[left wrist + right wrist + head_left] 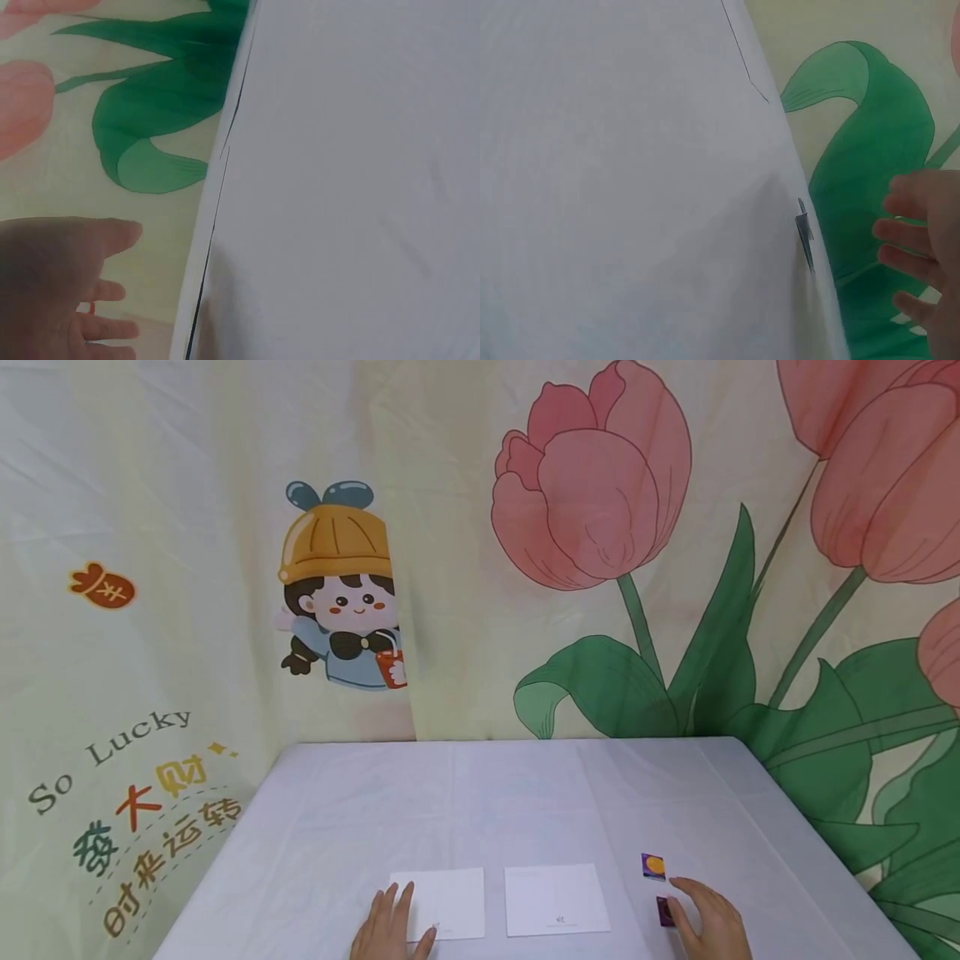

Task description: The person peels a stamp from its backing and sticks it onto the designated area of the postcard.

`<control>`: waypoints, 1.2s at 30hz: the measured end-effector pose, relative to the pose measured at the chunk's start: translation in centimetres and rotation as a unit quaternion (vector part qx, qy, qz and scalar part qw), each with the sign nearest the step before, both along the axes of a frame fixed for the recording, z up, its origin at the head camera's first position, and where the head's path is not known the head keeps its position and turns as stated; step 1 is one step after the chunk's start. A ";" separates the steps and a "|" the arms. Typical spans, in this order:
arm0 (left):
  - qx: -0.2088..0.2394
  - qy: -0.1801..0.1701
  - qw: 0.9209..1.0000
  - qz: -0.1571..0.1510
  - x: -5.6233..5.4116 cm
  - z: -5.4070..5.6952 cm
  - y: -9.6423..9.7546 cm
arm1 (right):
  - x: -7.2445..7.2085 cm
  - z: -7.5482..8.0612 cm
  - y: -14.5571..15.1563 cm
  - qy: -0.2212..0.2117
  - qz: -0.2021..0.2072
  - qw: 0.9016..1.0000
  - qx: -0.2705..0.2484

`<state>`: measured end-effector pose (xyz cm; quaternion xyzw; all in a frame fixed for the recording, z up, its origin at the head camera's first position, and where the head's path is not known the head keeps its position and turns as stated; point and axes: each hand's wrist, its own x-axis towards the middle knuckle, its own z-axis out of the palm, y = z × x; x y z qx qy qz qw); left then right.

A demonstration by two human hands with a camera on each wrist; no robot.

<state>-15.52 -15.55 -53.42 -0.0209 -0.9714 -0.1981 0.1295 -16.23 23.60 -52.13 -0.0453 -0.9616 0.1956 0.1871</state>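
Observation:
In the head view my left hand (pixel 386 931) is over the left end of a white card (pixel 450 897), its fingers spread and nothing gripped. A second white card (pixel 555 897) lies to the right of it. My right hand (pixel 711 920) is beside two small squares, thumb overlapping the edge of the dark one (pixel 663 912). Farther back is a purple square with an orange disc (pixel 653 867), just left of the fingertips. The right wrist view has the right hand (pixel 934 251) with its fingers apart and nothing between them. Relaxed fingers show on the left hand (pixel 60 292) in the left wrist view.
A pale cloth covers the table (pixel 517 802), whose far edge meets a printed curtain (pixel 450 527) with tulips and a cartoon figure. Each white card carries a small printed mark near its front edge. The table's right edge slopes away beyond the right hand.

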 end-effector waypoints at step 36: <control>-0.080 0.142 0.984 -0.075 0.2 -8.1 -0.9 | -1.2 -4.0 2.5 -0.181 0.008 0.982 -0.051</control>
